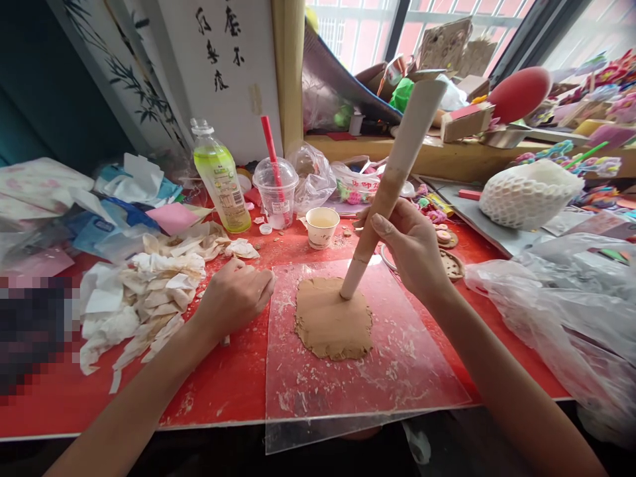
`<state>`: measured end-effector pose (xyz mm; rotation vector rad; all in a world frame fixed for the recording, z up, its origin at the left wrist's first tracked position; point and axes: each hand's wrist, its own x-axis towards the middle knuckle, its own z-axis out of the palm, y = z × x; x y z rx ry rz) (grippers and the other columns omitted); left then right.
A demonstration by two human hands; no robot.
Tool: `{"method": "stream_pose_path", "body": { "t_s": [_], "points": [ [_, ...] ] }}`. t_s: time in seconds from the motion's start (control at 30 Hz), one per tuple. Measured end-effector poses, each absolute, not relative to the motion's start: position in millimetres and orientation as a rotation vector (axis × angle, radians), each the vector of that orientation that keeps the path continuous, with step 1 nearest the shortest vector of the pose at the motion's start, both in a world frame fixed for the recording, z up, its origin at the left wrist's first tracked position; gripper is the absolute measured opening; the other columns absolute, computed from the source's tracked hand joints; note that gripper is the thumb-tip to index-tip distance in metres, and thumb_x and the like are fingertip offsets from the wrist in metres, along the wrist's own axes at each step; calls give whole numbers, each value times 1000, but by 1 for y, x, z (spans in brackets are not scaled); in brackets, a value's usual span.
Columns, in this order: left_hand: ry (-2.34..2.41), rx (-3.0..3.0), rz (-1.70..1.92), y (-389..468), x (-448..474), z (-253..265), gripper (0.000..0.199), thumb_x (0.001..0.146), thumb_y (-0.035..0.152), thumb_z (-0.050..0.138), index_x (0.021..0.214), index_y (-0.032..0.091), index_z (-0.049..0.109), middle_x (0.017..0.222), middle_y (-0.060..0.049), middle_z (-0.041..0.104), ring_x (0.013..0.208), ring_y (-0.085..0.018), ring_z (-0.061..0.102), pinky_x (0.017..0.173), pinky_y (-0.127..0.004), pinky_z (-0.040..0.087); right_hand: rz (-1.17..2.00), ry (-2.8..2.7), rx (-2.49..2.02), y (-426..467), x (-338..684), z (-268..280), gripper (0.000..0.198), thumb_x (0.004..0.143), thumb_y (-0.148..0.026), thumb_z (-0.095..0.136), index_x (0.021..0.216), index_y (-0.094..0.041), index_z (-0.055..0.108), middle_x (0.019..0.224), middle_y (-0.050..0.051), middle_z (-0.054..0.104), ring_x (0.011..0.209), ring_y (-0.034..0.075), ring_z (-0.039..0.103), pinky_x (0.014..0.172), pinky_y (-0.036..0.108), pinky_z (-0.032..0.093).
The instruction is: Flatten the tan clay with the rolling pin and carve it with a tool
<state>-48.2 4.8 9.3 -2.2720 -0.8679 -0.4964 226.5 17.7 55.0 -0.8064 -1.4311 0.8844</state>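
My right hand (415, 248) grips a pale, clay-stained rolling pin (380, 192), a plain straight cylinder. The pin leans up to the right, and its lower end meets the far edge of a flattened slab of brown clay (332, 324). Under the slab lies a clear plastic sheet (407, 371), smeared with clay and overhanging the table's front edge. Left of the sheet, my left hand (238, 295) is closed with curled fingers, near the red tabletop. Whatever it may hold is hidden; a small pale tip shows below the wrist.
A paper cup (322, 228) of cloudy liquid stands behind the sheet, beside a lidded plastic cup (276, 192) with a red straw and a green-labelled bottle (222, 182). Crumpled tissues (144, 291) cover the left. Plastic bags (561, 285) and a foam-netted object (529, 192) lie right.
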Motion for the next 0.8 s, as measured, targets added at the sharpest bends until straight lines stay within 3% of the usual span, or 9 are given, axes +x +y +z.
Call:
{"method": "stream_pose_path", "body": {
  "t_s": [0.43,0.8],
  "points": [
    [-849,-2259,-500,6,-47,9,30,88,20,48,59,18,52,49,2,42,49,-14,37,61,-31,36,939,-1582,-882,19,233,55,19,82,-33,61,96,-21,55,92,2,60,85,14,60,77,31,53],
    [-862,-2280,-514,5,-48,8,30,88,20,47,59,18,53,48,2,42,48,-14,36,62,-30,37,824,-1707,-876,11,237,60,25,77,-30,66,98,-23,55,90,1,63,86,16,63,81,37,55]
  ]
}}
